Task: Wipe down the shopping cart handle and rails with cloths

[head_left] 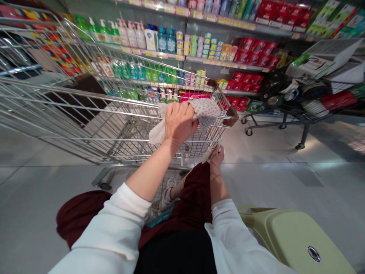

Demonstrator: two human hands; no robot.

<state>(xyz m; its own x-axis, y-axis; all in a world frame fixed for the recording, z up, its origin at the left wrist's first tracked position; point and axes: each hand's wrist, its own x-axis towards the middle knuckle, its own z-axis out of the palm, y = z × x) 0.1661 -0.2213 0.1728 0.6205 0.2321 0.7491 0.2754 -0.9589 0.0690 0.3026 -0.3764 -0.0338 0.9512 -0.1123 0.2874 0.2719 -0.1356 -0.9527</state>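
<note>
A wire shopping cart (85, 110) stands in front of me, its end rail near my knees. My left hand (179, 121) is closed on a white dotted cloth (207, 110), pressing it onto the cart's top rail. My right hand (217, 155) is lower, beside the cart's end grid, with its fingers pinched on a small piece of pale cloth. Both arms wear white sleeves. I am seated, with dark red trousers showing below.
Store shelves (182, 57) with bottles, jars and red packs line the back. A second trolley (299, 99) loaded with boxes and goods stands at the right. A pale green stool (299, 236) is at my right. The floor is grey tile.
</note>
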